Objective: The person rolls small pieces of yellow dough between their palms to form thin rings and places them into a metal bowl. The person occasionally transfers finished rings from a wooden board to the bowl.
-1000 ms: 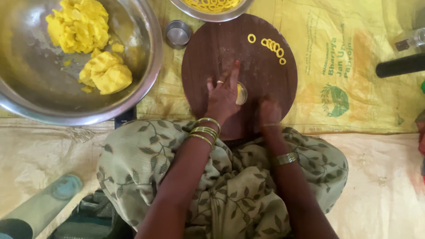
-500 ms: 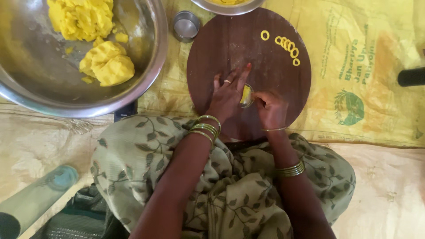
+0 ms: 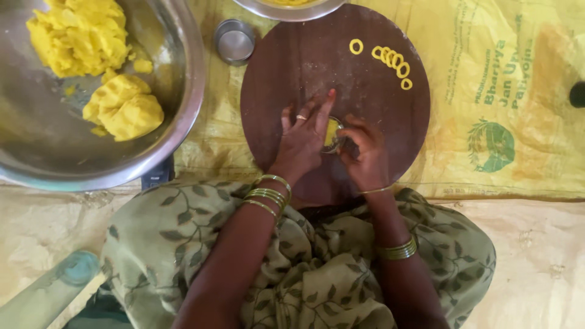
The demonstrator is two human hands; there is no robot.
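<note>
On the round brown board (image 3: 286, 67), the left hand (image 3: 304, 137) lies flat and open beside a small yellow dough piece (image 3: 332, 134). The right hand (image 3: 365, 155) pinches that dough. Little dough rings (image 3: 393, 61) sit at the board's far edge.

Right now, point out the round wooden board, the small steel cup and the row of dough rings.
round wooden board (image 3: 292, 67): head view, bare upper left of its surface.
small steel cup (image 3: 234, 42): head view, middle of its inside.
row of dough rings (image 3: 393, 59): head view, a middle ring of the row.

Yellow sack (image 3: 487, 109) under round board (image 3: 292, 67)
</note>
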